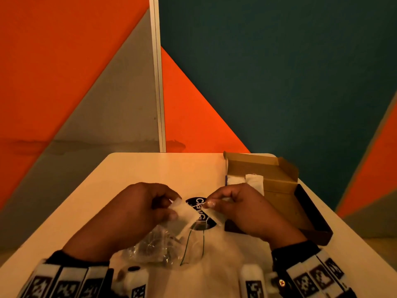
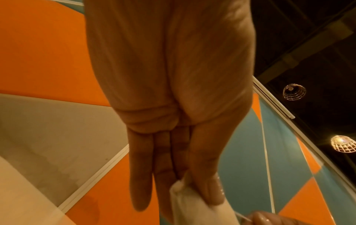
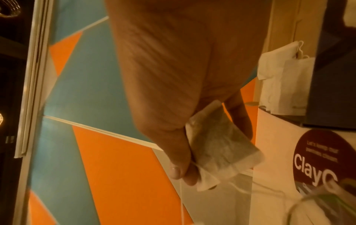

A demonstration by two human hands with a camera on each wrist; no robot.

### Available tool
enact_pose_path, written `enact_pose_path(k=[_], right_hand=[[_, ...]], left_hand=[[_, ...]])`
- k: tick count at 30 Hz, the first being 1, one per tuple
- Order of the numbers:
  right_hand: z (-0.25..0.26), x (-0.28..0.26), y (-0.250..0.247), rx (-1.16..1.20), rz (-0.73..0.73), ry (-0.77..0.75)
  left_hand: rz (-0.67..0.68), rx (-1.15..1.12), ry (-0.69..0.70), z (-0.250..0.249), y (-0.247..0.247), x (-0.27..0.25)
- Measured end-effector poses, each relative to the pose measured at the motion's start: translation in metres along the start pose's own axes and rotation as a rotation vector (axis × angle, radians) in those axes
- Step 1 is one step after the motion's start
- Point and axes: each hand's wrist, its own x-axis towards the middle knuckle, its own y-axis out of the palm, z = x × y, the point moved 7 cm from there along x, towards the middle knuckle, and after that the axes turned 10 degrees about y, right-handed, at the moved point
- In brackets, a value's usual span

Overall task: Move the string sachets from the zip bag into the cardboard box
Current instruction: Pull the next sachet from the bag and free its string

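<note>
Above the table's middle, my left hand [image 1: 171, 208] pinches a white string sachet [image 1: 186, 214] by its top corner. In the left wrist view, the thumb presses that sachet [image 2: 194, 202] against the fingers. My right hand [image 1: 211, 204] pinches a second sachet [image 1: 215, 216] and its thin string. In the right wrist view, this sachet [image 3: 217, 147] lies between thumb and fingers. The clear zip bag [image 1: 154, 248] lies crumpled on the table under my hands. The open cardboard box [image 1: 279, 183] stands at the right, with white sachets [image 1: 254, 181] inside.
A round dark sticker [image 1: 200, 208] with white lettering is on the table [image 1: 139, 168] below the sachets. Thin dark strings [image 1: 188, 244] trail down beside the zip bag. Orange, grey and teal wall panels stand behind the table's far edge.
</note>
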Motion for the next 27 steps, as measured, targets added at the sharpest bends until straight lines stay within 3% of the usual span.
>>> enact_pose_path(k=[7,10,17,27], right_hand=[[0.001,-0.004,-0.014,0.013,-0.022,0.008],[0.002,-0.002,-0.011,0.056,-0.040,0.010],[0.010,-0.005,0.002,0.093,-0.041,-0.030],[0.015,-0.006,0.015,0.176,0.042,-0.049]], left_hand=[[0.190,0.102,0.018,0.007,0.012,-0.002],[0.205,-0.031,0.032,0.005,0.015,-0.004],[-0.170,-0.721,0.086,-0.009,0.012,0.002],[-0.357,-1.038,0.099,-0.002,0.028,0.010]])
